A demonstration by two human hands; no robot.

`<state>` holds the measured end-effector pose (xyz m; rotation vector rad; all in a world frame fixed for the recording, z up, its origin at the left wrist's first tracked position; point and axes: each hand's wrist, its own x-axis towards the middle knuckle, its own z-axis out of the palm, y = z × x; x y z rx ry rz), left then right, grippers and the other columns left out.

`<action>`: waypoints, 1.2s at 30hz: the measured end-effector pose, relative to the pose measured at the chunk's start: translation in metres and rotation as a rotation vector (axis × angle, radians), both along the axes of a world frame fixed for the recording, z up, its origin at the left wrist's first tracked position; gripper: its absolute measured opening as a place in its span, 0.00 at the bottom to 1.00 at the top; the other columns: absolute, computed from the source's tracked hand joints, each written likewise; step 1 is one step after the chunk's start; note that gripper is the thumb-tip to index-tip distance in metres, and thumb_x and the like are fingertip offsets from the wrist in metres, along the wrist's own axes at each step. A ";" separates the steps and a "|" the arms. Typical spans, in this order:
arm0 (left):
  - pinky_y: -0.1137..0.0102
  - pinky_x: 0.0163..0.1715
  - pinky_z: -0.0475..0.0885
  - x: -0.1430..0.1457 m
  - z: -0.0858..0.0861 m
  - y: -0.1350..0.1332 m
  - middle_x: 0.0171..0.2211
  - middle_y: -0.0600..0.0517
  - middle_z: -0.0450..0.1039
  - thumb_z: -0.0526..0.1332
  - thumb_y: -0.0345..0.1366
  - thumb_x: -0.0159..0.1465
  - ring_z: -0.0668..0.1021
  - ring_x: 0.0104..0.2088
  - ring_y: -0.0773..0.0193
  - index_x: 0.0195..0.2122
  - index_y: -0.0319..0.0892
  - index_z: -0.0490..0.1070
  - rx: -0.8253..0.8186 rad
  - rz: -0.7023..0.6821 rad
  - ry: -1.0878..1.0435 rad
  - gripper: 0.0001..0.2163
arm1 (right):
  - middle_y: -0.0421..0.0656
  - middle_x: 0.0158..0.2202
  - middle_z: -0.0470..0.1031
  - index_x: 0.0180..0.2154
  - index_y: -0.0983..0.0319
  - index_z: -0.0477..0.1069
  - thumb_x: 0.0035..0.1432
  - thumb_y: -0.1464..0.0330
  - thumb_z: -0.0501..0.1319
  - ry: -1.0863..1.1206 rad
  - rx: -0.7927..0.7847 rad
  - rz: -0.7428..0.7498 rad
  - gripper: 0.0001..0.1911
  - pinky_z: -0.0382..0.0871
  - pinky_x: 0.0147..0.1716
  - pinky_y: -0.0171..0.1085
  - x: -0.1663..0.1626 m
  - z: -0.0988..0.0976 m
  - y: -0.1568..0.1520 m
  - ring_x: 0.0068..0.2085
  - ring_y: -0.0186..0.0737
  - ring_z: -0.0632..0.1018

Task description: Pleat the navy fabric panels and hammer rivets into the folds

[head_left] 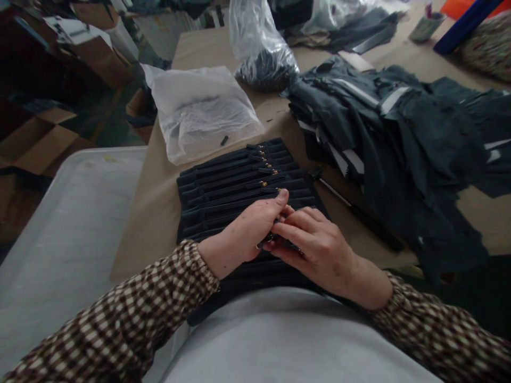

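Dark zippered fabric pieces (223, 189) lie overlapped in rows across the table in front of me. Along their right part sits a line of gold zipper sliders (263, 183) with dark pull tabs. Over the lower rows, my left hand (255, 221) is closed in a cupped grip, thumb up. My right hand (315, 242) meets it, its fingers pinched against the left fingers. Between them show small zipper pulls (270, 238), dark with metallic glints, mostly hidden by the fingers. A loose dark tab (224, 140) rests on a white plastic bag (199, 111) behind the rows.
A heap of dark fabric (391, 117) with white strips covers the table's right side. Beside the rows lies a thin black-handled tool (359, 213). A clear bag (265, 58) stands behind. On the left are a white bin (75, 223) and cardboard boxes (43, 138).
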<state>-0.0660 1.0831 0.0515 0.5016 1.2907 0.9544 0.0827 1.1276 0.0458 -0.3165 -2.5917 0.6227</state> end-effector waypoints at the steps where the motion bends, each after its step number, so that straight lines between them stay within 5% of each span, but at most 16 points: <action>1: 0.78 0.15 0.61 0.001 -0.002 0.000 0.26 0.53 0.68 0.55 0.58 0.60 0.70 0.22 0.71 0.32 0.41 0.69 0.003 0.034 -0.004 0.22 | 0.50 0.45 0.74 0.44 0.62 0.72 0.62 0.63 0.58 -0.021 0.022 -0.010 0.13 0.66 0.44 0.46 -0.003 -0.001 0.000 0.45 0.47 0.72; 16: 0.81 0.10 0.56 0.013 -0.001 -0.006 0.20 0.57 0.64 0.56 0.61 0.58 0.67 0.16 0.73 0.33 0.42 0.68 -0.147 0.056 -0.091 0.24 | 0.45 0.43 0.75 0.41 0.62 0.71 0.61 0.69 0.59 -0.163 -0.163 0.159 0.07 0.67 0.47 0.41 -0.006 0.000 0.014 0.45 0.42 0.74; 20: 0.81 0.09 0.51 0.008 0.000 -0.009 0.17 0.57 0.60 0.54 0.59 0.61 0.65 0.15 0.73 0.27 0.41 0.64 -0.096 0.008 -0.154 0.24 | 0.38 0.35 0.76 0.37 0.61 0.70 0.60 0.74 0.59 -0.014 -0.364 0.067 0.04 0.67 0.38 0.31 -0.001 0.001 0.016 0.36 0.32 0.75; 24: 0.81 0.09 0.50 0.005 0.005 -0.015 0.21 0.57 0.62 0.52 0.55 0.64 0.66 0.16 0.73 0.32 0.41 0.65 -0.122 -0.019 -0.093 0.20 | 0.35 0.27 0.73 0.35 0.62 0.69 0.59 0.73 0.59 0.007 -0.501 -0.162 0.02 0.64 0.27 0.28 0.010 0.001 0.016 0.26 0.27 0.71; 31: 0.78 0.16 0.55 0.011 0.009 -0.029 0.16 0.60 0.60 0.58 0.37 0.60 0.62 0.17 0.74 0.27 0.41 0.68 0.043 -0.353 0.279 0.07 | 0.37 0.24 0.72 0.34 0.62 0.67 0.59 0.67 0.59 -0.082 -0.928 -0.240 0.05 0.67 0.23 0.29 0.037 -0.006 -0.004 0.25 0.32 0.74; 36: 0.73 0.25 0.62 0.022 0.009 -0.037 0.23 0.55 0.70 0.56 0.36 0.62 0.70 0.25 0.69 0.26 0.41 0.70 0.269 -0.659 0.713 0.10 | 0.36 0.26 0.75 0.37 0.60 0.72 0.58 0.74 0.57 -0.241 -0.593 -0.158 0.07 0.65 0.26 0.28 0.061 -0.007 -0.015 0.26 0.29 0.74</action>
